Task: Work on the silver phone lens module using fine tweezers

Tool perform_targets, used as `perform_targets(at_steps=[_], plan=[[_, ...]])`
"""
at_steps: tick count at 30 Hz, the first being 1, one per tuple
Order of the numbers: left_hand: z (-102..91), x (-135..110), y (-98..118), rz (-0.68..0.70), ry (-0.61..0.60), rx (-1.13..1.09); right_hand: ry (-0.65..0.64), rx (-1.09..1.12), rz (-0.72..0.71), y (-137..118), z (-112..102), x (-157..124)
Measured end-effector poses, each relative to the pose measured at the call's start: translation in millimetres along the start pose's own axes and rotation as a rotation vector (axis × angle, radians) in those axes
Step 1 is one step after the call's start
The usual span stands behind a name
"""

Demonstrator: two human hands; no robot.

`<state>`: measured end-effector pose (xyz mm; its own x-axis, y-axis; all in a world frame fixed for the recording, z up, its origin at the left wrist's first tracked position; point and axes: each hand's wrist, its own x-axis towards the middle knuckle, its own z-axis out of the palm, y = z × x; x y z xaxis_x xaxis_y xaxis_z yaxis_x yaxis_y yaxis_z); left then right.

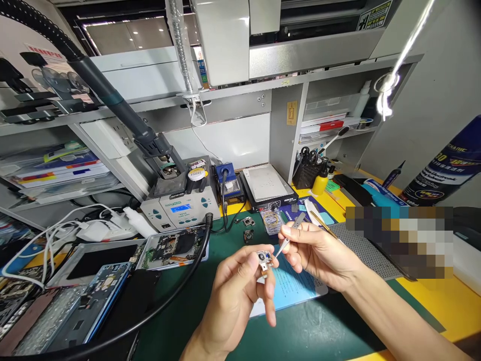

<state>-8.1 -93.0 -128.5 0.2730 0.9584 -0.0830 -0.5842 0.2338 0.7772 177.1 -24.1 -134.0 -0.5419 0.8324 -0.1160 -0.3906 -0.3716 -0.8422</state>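
Observation:
Pinched between the thumb and fingers of my left hand [235, 293] is a small phone camera module [264, 257], its lenses facing up and a short flex tail hanging below. My right hand [319, 250] grips metal tweezers [288, 241], whose tips point down at the module's right side. Whether the tips touch it I cannot tell. Under both hands lies a light blue printed sheet [296, 283] on the green mat [176, 311]. Two more small camera modules, one [248, 221] behind the other [248, 236], rest on the mat beyond my left hand.
A hot-air station [180, 208] stands at the back left, its black hose [188, 281] curving across the mat. Phone parts [93, 296] crowd the left side. Behind sits a flat heating plate [266, 183]; a perforated grey mat [370, 250] and spray can [443, 165] are at right.

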Motion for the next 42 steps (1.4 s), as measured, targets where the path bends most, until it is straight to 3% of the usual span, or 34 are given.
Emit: perform_targets(at_steps=[16,42], plan=[[-7.1,5,5,-0.088,-0.030,-0.200,0.030,-0.098,-0.223,-8,11,-9],[-4.9,6,4,-0.084,0.015,-0.160,0.011,-0.172,-0.148,-4,6,-6]])
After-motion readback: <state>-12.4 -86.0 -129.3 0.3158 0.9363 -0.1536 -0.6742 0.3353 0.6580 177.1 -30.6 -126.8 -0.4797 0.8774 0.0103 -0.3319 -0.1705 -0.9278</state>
